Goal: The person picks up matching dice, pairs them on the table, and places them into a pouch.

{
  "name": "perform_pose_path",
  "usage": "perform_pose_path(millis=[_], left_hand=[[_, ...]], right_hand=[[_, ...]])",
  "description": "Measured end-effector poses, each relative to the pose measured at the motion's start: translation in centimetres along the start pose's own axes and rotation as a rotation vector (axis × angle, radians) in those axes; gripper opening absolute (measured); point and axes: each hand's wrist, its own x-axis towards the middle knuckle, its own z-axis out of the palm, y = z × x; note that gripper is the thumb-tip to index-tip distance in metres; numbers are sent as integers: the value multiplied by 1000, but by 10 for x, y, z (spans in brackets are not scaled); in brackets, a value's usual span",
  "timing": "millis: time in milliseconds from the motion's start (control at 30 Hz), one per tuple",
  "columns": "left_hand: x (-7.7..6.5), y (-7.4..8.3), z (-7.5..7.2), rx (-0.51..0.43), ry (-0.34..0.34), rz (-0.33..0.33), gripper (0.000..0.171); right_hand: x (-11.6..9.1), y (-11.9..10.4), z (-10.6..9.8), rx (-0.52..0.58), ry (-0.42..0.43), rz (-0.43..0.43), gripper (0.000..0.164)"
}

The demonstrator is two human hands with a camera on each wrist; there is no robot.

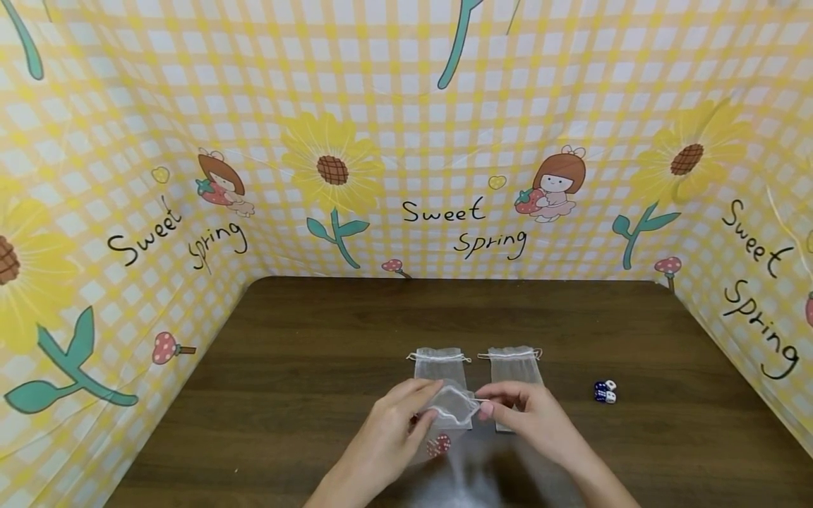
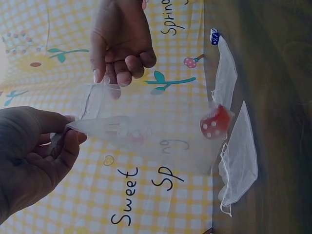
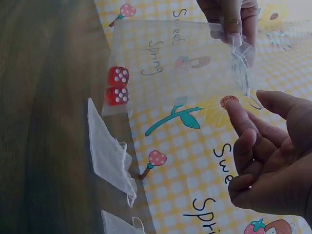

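A sheer white drawstring bag (image 3: 180, 68) hangs upright with its mouth spread, two red dice (image 3: 117, 85) at its bottom. My left hand (image 1: 396, 427) pinches the rim at one side. My right hand (image 1: 533, 416) is at the opposite side of the mouth, its thumb and forefinger around a thin drawstring loop (image 3: 254, 102). A gap shows between those fingertips in the right wrist view; whether the thumb touches the loop is hard to tell. Its other fingers are bent.
Two more sheer bags, a left one (image 1: 438, 367) and a right one (image 1: 514, 367), lie flat on the brown table (image 1: 305, 339) beyond my hands. Several blue and white dice (image 1: 605, 391) sit to the right. A patterned cloth (image 1: 406, 141) surrounds the table.
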Motion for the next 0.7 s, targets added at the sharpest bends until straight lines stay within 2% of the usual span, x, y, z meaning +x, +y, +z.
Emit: perform_pose_path(millis=[67,167,333,433,533,700], left_hand=[[0,0,0,-9,-3,1,37],[0,0,0,-20,-6,12,37],[1,-1,0,-94,-31,16,37],[1,-2,-2,-166,-62,-32,39],[1,0,-5,-198,-72,-96,43],[2,0,-5,-222,5,-241,41]], right_hand=[[0,2,0,52,-19,8,20],[2,3,1,72,-8,-26,16],[3,1,1,42,96,-89,9],[4,-2,-1,31,174,-95,8],[3,-3,-3,33,235,-71,7],[1,-2,-5,37,302,-61,6]])
